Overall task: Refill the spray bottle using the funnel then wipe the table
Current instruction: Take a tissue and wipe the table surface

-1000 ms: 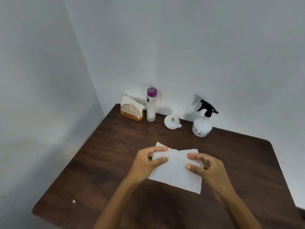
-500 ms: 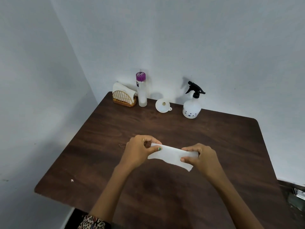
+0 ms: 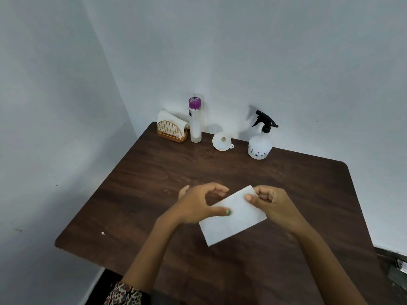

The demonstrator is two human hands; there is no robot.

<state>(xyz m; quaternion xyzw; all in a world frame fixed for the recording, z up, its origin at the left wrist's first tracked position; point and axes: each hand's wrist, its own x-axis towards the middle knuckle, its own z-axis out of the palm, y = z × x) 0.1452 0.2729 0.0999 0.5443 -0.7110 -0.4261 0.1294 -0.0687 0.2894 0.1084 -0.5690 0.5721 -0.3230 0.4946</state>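
Both hands pinch the folded tissue between their fingers.

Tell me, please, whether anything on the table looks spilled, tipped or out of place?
Nothing stands out: the spray bottle, funnel and purple-capped bottle sit along the back edge, no spill visible.

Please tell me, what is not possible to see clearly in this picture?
- Spray bottle fill level: its wall is opaque, head view.
- Tall bottle's label: too small.
- Left hand's fingertips: blurred, so its grip on the tissue is unclear.
- Table's near edge: cut off.
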